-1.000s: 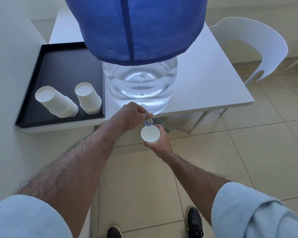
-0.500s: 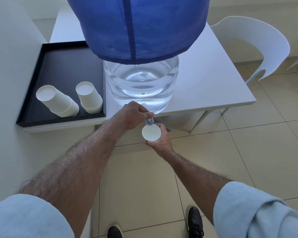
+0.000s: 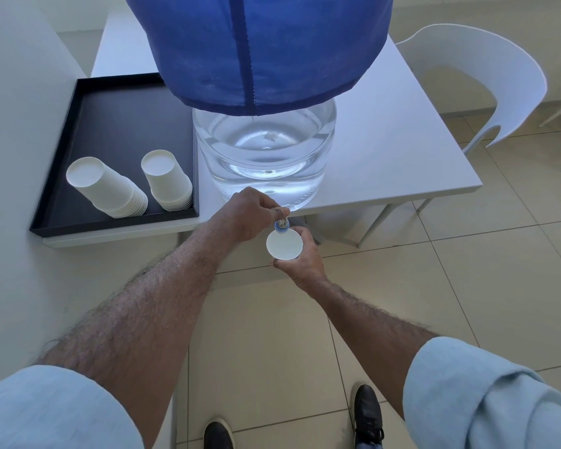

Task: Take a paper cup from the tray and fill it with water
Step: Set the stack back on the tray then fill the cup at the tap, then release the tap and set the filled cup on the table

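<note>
A white paper cup [image 3: 284, 245] is upright in my right hand [image 3: 300, 260], just below the table edge. Right above its far rim sits the small blue tap [image 3: 281, 224] of the big clear water bottle [image 3: 265, 153], which wears a blue cloth cover [image 3: 256, 47]. My left hand [image 3: 251, 212] is closed on that tap, thumb and fingers pinching its top. The cup's inside looks white; I cannot tell the water level. A black tray [image 3: 110, 121] to the left holds two stacks of upside-down paper cups [image 3: 106, 187] [image 3: 166, 179].
The bottle stands near the front edge of a white table [image 3: 395, 150]. A white chair [image 3: 486, 79] is at the table's right side. A pale wall runs along the left. Beige tiled floor and my two dark shoes [image 3: 366, 416] lie below.
Hands, cup and tap keep the same pose; the view has only shifted slightly.
</note>
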The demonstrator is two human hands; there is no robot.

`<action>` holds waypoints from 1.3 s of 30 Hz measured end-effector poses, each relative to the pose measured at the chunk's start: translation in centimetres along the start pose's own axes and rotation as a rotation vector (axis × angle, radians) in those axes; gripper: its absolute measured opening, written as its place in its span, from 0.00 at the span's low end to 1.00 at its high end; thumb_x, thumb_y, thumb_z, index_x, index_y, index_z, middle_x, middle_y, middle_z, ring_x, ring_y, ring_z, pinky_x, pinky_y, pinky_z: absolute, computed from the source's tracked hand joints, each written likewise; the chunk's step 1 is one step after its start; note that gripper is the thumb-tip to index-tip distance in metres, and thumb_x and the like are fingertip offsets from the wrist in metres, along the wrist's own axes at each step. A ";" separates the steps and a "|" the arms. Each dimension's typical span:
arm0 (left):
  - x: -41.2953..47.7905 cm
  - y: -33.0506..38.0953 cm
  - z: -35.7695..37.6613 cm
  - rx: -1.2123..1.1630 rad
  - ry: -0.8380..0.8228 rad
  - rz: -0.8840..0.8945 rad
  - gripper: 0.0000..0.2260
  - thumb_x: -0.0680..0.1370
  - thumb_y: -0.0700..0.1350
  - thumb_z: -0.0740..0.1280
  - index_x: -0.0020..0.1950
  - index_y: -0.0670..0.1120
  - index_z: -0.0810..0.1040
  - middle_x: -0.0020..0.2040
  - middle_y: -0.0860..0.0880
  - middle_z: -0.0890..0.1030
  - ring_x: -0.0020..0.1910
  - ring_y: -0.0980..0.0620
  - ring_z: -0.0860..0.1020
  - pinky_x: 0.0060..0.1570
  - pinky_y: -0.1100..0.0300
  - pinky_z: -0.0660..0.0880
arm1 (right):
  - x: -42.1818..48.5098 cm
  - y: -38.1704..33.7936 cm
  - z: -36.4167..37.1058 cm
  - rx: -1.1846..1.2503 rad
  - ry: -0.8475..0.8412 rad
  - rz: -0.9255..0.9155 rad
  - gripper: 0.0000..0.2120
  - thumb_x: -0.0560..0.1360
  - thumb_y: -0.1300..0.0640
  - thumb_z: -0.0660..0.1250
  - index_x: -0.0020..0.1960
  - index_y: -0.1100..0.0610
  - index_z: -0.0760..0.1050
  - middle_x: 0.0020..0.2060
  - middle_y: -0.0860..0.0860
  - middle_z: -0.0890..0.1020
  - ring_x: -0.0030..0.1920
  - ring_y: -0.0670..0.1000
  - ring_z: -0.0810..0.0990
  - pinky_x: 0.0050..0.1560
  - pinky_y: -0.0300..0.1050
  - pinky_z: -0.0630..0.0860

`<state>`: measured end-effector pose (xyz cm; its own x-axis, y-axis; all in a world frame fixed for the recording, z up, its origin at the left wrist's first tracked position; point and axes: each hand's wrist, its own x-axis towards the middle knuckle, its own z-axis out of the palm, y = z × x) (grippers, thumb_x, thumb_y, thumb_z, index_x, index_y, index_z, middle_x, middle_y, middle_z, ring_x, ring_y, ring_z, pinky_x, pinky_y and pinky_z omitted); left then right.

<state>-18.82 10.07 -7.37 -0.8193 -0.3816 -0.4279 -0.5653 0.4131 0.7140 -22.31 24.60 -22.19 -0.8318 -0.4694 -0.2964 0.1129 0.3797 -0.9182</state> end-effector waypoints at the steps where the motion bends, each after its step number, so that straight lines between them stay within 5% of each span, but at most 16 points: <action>1: 0.0 0.0 0.0 -0.004 0.002 0.001 0.08 0.76 0.55 0.72 0.45 0.53 0.87 0.41 0.50 0.82 0.35 0.53 0.73 0.41 0.58 0.72 | 0.0 0.0 0.0 0.004 0.002 -0.005 0.32 0.61 0.59 0.78 0.60 0.43 0.69 0.53 0.47 0.80 0.56 0.52 0.79 0.50 0.40 0.77; 6: -0.1 0.0 0.1 -0.004 0.002 -0.002 0.09 0.76 0.55 0.72 0.46 0.52 0.87 0.41 0.51 0.82 0.37 0.52 0.75 0.39 0.60 0.71 | -0.1 -0.3 0.0 0.014 0.012 -0.009 0.32 0.58 0.51 0.79 0.59 0.41 0.70 0.52 0.46 0.81 0.55 0.50 0.80 0.55 0.50 0.81; 14: -0.2 0.1 0.3 0.030 0.018 0.008 0.09 0.77 0.55 0.70 0.44 0.52 0.86 0.43 0.52 0.84 0.44 0.50 0.80 0.44 0.58 0.75 | -0.4 -0.8 -0.1 0.021 0.026 -0.033 0.32 0.57 0.50 0.79 0.58 0.41 0.71 0.51 0.44 0.81 0.54 0.50 0.80 0.56 0.53 0.80; 24: -1.3 0.7 0.6 0.121 0.064 0.073 0.11 0.80 0.51 0.67 0.45 0.47 0.86 0.26 0.54 0.69 0.28 0.54 0.66 0.32 0.60 0.65 | -0.5 -1.2 -0.3 0.017 0.028 -0.024 0.33 0.56 0.48 0.79 0.58 0.42 0.71 0.52 0.46 0.82 0.54 0.51 0.81 0.55 0.54 0.81; 29: -1.6 0.0 1.2 0.139 0.120 0.158 0.11 0.80 0.48 0.67 0.46 0.44 0.87 0.21 0.57 0.72 0.22 0.57 0.66 0.24 0.69 0.63 | -0.4 -1.3 -0.2 0.013 0.022 -0.017 0.32 0.56 0.48 0.79 0.57 0.40 0.70 0.51 0.47 0.82 0.54 0.51 0.81 0.54 0.56 0.81; 31: -2.1 -0.1 1.6 0.158 0.120 0.214 0.11 0.80 0.46 0.67 0.48 0.42 0.87 0.32 0.54 0.82 0.29 0.63 0.75 0.32 0.71 0.69 | -0.4 -1.3 -0.3 0.015 0.022 -0.012 0.32 0.57 0.50 0.79 0.57 0.41 0.71 0.51 0.46 0.82 0.54 0.50 0.81 0.53 0.54 0.81; 33: -2.4 -0.5 2.0 0.182 0.141 0.294 0.11 0.80 0.45 0.66 0.48 0.42 0.87 0.46 0.45 0.87 0.48 0.52 0.83 0.50 0.57 0.78 | -0.6 -1.5 -0.5 0.013 0.009 -0.015 0.31 0.60 0.53 0.80 0.59 0.43 0.71 0.50 0.43 0.80 0.53 0.43 0.78 0.49 0.44 0.79; 35: -2.6 -1.2 2.5 0.248 0.179 0.401 0.12 0.79 0.45 0.63 0.45 0.41 0.85 0.46 0.41 0.86 0.51 0.40 0.83 0.51 0.46 0.79 | -0.6 -1.7 -0.7 0.006 -0.001 -0.016 0.31 0.62 0.54 0.80 0.60 0.43 0.70 0.50 0.43 0.80 0.51 0.41 0.77 0.45 0.37 0.75; 37: -3.0 -1.8 3.4 0.338 0.204 0.474 0.09 0.78 0.42 0.63 0.45 0.39 0.81 0.46 0.43 0.84 0.48 0.40 0.82 0.47 0.44 0.78 | -0.7 -1.8 -0.8 0.000 0.004 -0.019 0.31 0.61 0.50 0.80 0.60 0.42 0.70 0.51 0.44 0.81 0.50 0.44 0.79 0.43 0.39 0.75; 39: -3.6 -2.6 4.9 0.462 0.255 0.511 0.07 0.79 0.37 0.65 0.54 0.38 0.81 0.59 0.46 0.82 0.50 0.41 0.83 0.49 0.46 0.80 | -0.7 -1.8 -0.7 0.010 0.003 -0.018 0.31 0.60 0.48 0.78 0.59 0.42 0.70 0.50 0.46 0.82 0.49 0.46 0.79 0.43 0.42 0.78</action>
<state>-14.89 14.42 -10.38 -0.9755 -0.2055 0.0785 -0.1477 0.8761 0.4589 -22.32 24.77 -20.12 -0.8351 -0.4741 -0.2789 0.1029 0.3634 -0.9259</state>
